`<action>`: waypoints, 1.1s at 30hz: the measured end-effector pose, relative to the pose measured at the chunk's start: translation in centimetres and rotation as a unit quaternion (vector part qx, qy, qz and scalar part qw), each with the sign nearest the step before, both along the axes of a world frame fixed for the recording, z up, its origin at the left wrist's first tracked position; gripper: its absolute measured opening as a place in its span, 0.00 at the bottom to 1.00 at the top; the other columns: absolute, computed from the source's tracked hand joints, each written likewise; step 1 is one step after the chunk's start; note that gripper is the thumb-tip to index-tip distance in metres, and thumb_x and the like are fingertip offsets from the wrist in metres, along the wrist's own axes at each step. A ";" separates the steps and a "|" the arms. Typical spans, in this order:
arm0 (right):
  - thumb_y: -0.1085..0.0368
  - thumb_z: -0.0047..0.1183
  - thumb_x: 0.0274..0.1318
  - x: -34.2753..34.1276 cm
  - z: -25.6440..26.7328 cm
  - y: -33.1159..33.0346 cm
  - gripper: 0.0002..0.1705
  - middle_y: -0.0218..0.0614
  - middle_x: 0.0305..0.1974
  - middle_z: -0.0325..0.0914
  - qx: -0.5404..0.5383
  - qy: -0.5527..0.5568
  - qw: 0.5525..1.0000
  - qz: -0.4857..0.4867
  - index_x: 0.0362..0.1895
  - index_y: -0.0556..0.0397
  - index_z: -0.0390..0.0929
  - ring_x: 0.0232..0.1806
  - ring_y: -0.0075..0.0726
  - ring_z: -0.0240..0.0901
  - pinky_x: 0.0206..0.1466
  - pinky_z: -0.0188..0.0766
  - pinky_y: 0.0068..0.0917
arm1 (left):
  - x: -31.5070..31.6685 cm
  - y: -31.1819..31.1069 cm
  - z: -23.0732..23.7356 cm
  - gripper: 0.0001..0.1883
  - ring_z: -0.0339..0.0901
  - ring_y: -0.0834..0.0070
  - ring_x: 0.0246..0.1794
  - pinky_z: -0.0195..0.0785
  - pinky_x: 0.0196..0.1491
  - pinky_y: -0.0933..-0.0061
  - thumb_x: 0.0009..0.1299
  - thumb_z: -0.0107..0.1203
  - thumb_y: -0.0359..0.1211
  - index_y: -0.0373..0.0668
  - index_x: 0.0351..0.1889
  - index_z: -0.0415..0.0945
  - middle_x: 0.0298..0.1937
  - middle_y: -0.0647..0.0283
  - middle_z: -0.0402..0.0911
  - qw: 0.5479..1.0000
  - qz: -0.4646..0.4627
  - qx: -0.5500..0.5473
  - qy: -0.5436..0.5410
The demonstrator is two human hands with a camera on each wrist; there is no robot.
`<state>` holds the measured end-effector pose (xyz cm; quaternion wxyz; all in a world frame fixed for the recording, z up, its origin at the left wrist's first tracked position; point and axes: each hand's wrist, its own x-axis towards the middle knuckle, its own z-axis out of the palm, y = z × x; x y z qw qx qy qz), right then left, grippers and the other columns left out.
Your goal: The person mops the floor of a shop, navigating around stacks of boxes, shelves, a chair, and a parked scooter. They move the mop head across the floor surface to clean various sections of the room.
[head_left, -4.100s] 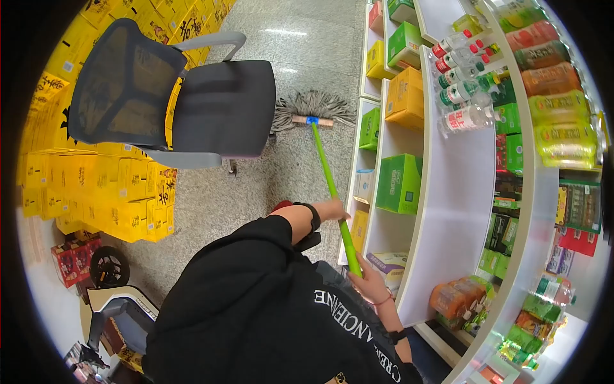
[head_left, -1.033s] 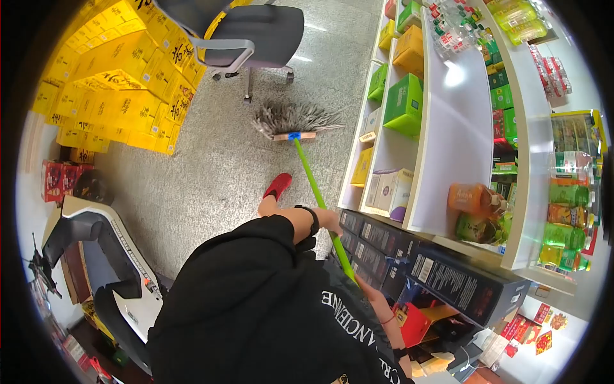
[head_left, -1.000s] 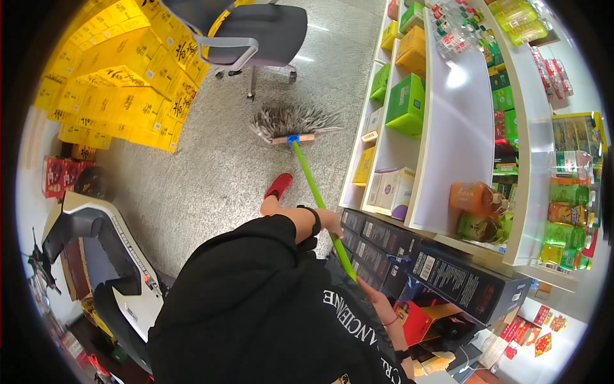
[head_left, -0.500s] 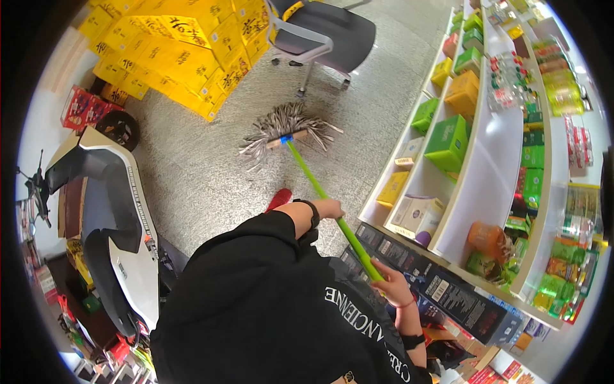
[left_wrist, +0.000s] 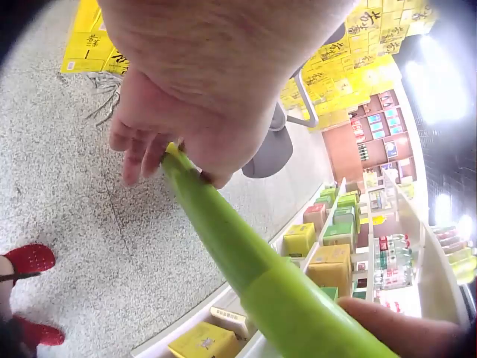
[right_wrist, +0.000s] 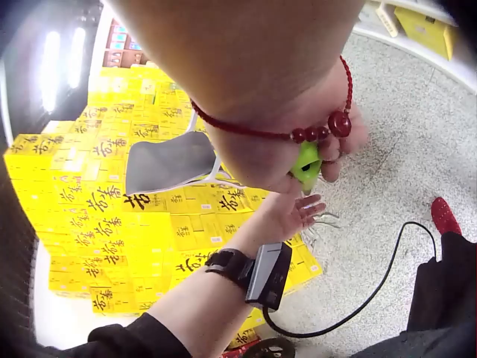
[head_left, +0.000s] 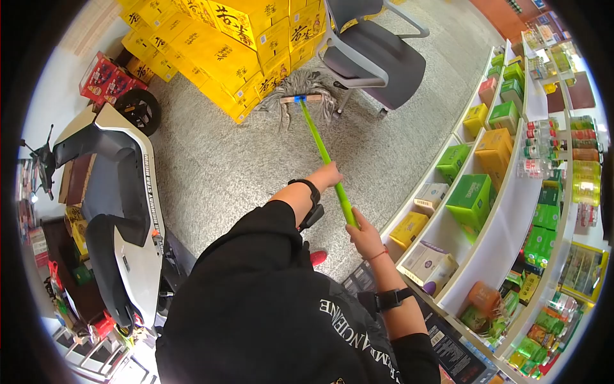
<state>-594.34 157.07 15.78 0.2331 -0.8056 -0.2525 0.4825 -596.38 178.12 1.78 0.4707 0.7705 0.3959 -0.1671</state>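
Observation:
A mop with grey strands (head_left: 323, 86) lies on the floor in the head view, close beside the yellow boxes and the chair's base. Its green handle (head_left: 322, 148) slants back toward the person. The left hand (head_left: 327, 175) grips the handle partway along; in the left wrist view that hand (left_wrist: 197, 112) has its fingers round the far part of the pole (left_wrist: 231, 239). Nearer the body, the right hand (head_left: 367, 238) holds the handle's upper end. The right wrist view shows the right hand (right_wrist: 276, 142) wrapped round the green end (right_wrist: 306, 165).
Stacked yellow boxes (head_left: 224, 57) and a grey office chair (head_left: 384, 61) stand beyond the mop. A scooter (head_left: 131, 224) is at left, with red boxes (head_left: 105, 80) behind it. Shelves (head_left: 476, 275) of boxes and bottles line the right. A red shoe (head_left: 318, 257) shows below the arms.
The head view has turned, shifting chair and shelves rightward. The mop head has moved from open floor to beside the yellow boxes. Both hands still grip the handle and reach farther forward.

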 end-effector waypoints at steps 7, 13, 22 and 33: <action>0.54 0.55 0.45 -3.0 1.9 -1.5 0.39 0.55 0.44 0.74 -0.005 -0.007 0.998 0.061 0.63 0.49 0.58 0.46 0.53 0.73 0.48 0.68 0.35 | -3.5 -0.5 2.2 0.27 0.77 0.55 0.40 0.70 0.42 0.61 0.59 0.54 0.42 0.32 0.51 0.66 0.39 0.46 0.78 0.995 -0.089 -0.002 0.035; 0.55 0.55 0.43 -5.0 5.5 -8.2 0.39 0.57 0.40 0.74 0.053 -0.066 0.987 0.137 0.62 0.49 0.60 0.43 0.53 0.74 0.45 0.69 0.36 | -7.4 -7.6 3.2 0.36 0.74 0.51 0.46 0.67 0.48 0.60 0.54 0.56 0.48 0.30 0.54 0.63 0.45 0.40 0.74 0.995 -0.052 -0.080 0.019; 0.59 0.53 0.44 -6.6 10.8 -18.8 0.37 0.55 0.34 0.76 -0.005 -0.034 0.961 0.273 0.63 0.41 0.60 0.37 0.53 0.75 0.41 0.70 0.37 | -14.2 -19.4 4.6 0.42 0.74 0.52 0.46 0.67 0.47 0.59 0.51 0.57 0.49 0.25 0.54 0.59 0.46 0.40 0.74 0.990 -0.089 -0.104 0.046; 0.60 0.54 0.43 -9.5 12.6 -15.0 0.35 0.55 0.31 0.75 -0.033 -0.013 0.946 0.323 0.60 0.43 0.63 0.34 0.50 0.76 0.38 0.70 0.36 | -21.1 -17.3 4.7 0.36 0.75 0.63 0.17 0.66 0.15 0.66 0.48 0.62 0.53 0.24 0.37 0.69 0.21 0.51 0.75 0.974 -0.021 -0.221 0.050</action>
